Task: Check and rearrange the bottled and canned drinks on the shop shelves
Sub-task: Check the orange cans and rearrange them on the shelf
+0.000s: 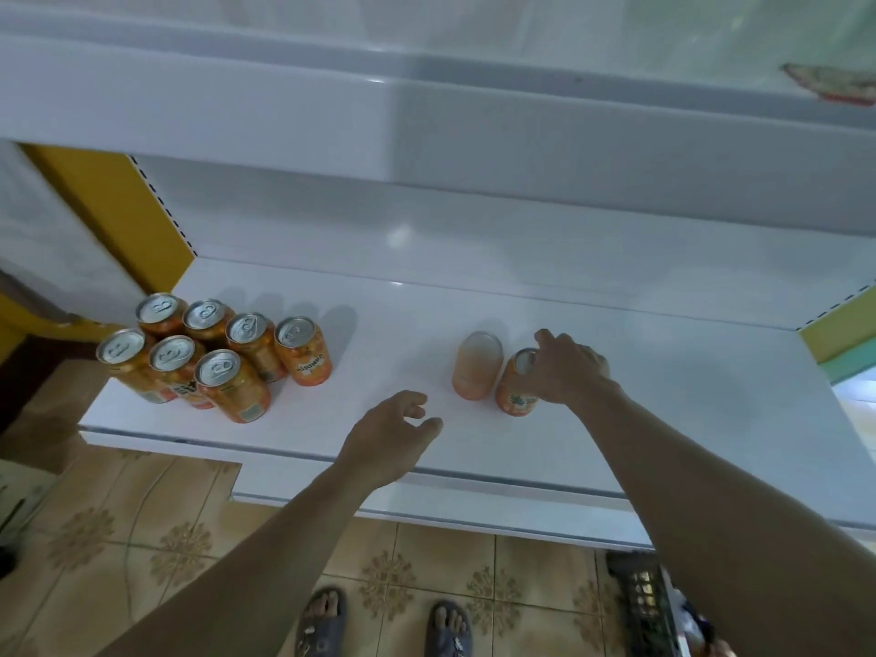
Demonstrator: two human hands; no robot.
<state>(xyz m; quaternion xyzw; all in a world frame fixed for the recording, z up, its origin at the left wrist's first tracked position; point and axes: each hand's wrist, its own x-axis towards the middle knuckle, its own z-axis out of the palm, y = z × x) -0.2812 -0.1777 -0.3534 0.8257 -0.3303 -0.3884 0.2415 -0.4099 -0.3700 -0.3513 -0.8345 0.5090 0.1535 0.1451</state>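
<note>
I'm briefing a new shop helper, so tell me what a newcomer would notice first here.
A huddle of seven orange cans stands at the left end of the white shelf. Further right, the right hand grips another orange can near its top, with a blurred can just left of it. The left hand hangs empty over the shelf's front edge, fingers loosely curled.

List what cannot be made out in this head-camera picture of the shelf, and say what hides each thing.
1. Blurred can: motion blur makes its label unreadable.
2. Neighbouring can: the right hand covers its top and side, so the grip cannot be judged.
3. Back cans of the left group: the front cans hide their labels.
4. Dark crate: cut off by the bottom edge.
</note>
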